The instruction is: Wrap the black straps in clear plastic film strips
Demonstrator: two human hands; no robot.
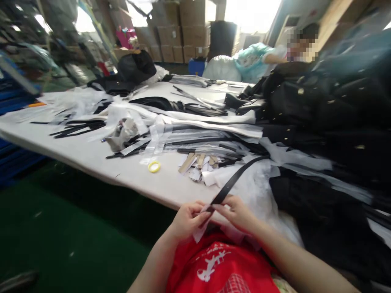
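A long black strap [235, 178] runs from the pile on the right down to the table's near edge, where both hands pinch its end. My left hand [189, 219] is closed on that end, thumb and fingertips together. Beside it, my right hand [236, 213] grips the same strap with its thumb on top. A piece of thin white paper [200, 232] hangs below the fingers of the left hand. More white sheeting [250, 187] lies under the strap. What the fingertips cover cannot be seen.
A white table [128, 171] carries a yellow tape roll [154, 166], cardboard scraps [194, 162], black strips [79, 127] and long white strips [207, 122]. Black bags [305, 106] are heaped at the right. Another person [277, 57] is at the far side. Boxes [171, 32] stand behind.
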